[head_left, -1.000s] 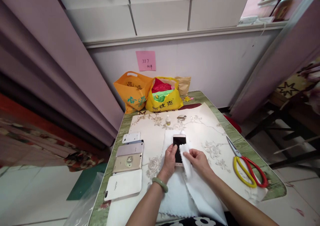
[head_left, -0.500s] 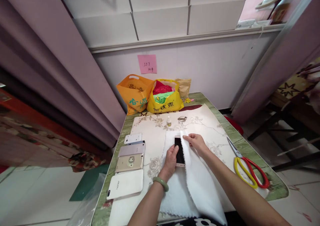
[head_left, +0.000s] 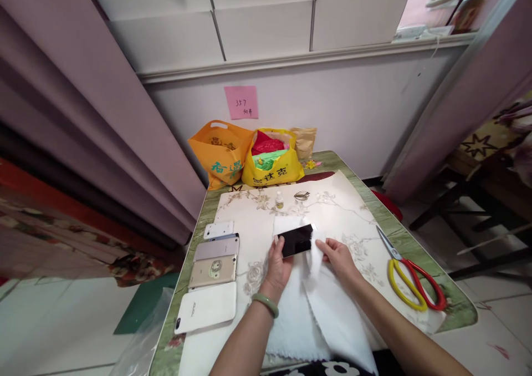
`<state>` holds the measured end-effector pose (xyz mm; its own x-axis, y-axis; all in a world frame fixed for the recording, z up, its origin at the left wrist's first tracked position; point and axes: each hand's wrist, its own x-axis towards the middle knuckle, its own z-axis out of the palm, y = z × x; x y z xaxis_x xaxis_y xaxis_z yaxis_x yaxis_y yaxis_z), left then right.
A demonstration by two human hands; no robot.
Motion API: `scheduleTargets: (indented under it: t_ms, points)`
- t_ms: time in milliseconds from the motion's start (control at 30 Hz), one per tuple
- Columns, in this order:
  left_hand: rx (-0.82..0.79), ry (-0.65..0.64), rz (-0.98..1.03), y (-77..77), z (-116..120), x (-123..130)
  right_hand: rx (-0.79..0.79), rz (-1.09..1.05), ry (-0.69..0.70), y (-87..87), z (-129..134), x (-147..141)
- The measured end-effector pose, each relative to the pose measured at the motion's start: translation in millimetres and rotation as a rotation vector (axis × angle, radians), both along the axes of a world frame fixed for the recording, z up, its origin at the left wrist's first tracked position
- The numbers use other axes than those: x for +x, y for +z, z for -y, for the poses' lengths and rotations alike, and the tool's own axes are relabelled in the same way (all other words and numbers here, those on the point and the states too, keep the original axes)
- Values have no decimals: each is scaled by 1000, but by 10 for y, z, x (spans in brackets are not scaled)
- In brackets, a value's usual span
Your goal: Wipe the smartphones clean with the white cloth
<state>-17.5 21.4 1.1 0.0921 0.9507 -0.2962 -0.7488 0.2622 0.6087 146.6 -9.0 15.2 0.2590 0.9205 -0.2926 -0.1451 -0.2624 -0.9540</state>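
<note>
My left hand [head_left: 279,264], with a green bangle on its wrist, grips one end of a smartphone [head_left: 296,240]. The phone lies sideways, its dark screen facing up, above the white cloth [head_left: 291,315]. A folded-up corner of that cloth is pinched in my right hand [head_left: 338,258] and touches the phone's right end. The rest of the cloth spreads over the floral table sheet toward my lap. To the left lie a white honor phone [head_left: 208,308], a gold phone [head_left: 214,269], a silver phone [head_left: 216,248] and a small white phone [head_left: 219,229], backs up.
Red-and-yellow-handled scissors [head_left: 409,279] lie at the table's right. A small bottle [head_left: 279,200] and a thin metal item [head_left: 301,195] sit beyond the cloth. An orange bag [head_left: 222,154], a yellow bag [head_left: 272,165] and a brown pouch [head_left: 305,142] stand at the back.
The phone has turned from upright to sideways and is lifted off the cloth. My right hand has moved slightly right and down, bringing the cloth's corner to the phone's right end.
</note>
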Motion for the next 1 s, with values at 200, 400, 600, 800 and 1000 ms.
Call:
scheduleTargets:
  t_ms: [200, 400, 600, 800, 1000]
  points:
    - [-55, -26, 155, 34, -26, -102, -69, -148, -50, 11, 119, -111]
    - [96, -142, 33, 107, 48, -34, -140, -221, -31, -8, 65, -154]
    - [125, -79, -93, 73, 48, 56, -120, -52, 210, -46, 118, -175]
    - [139, -102, -109, 47, 51, 62, -109, -31, 92, -67, -125, -49]
    - [87, -76, -90, 14, 46, 36, -69, 15, 51, 15, -53, -181]
